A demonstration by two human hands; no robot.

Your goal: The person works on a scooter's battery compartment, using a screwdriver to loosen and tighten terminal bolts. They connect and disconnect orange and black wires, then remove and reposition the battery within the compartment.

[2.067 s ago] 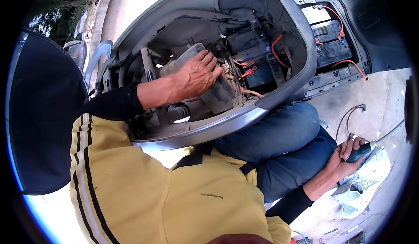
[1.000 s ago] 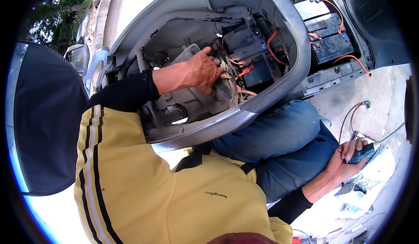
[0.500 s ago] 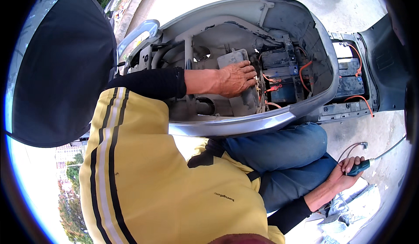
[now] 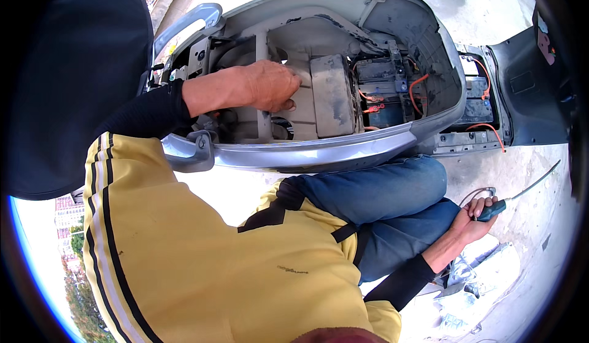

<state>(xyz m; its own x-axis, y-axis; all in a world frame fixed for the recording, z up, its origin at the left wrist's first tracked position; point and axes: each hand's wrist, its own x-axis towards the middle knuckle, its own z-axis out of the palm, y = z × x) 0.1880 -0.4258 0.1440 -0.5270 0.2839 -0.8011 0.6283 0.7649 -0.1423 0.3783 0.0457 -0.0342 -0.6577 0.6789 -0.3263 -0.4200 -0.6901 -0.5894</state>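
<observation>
My left hand [image 4: 270,86] is bent over the frame tube [image 4: 262,115] inside the open body of a scooter [image 4: 307,157]. Its fingers curl downward and are mostly hidden, so what they hold, if anything, does not show. Just right of it sits a dusty grey box [image 4: 333,96], apart from the fingers. Beyond that box are dark batteries [image 4: 383,94] with orange wires [image 4: 417,100]. At the lower right, beside my knee, my right hand [image 4: 475,214] is closed round the dark green handle of a screwdriver [image 4: 494,210]. Its long thin shaft points up and right.
More batteries [image 4: 481,107] lie in the footwell at the right. A silver grab rail [image 4: 193,21] and a dark fabric panel [image 4: 73,91] stand at the left. A crumpled plastic bag [image 4: 485,281] and a thin cable [image 4: 469,194] lie on the ground near my right hand.
My left hand has come off the grey box and moved left to the frame tube, leaving the box uncovered. My right hand keeps its grip on the screwdriver. The whole view has shifted slightly.
</observation>
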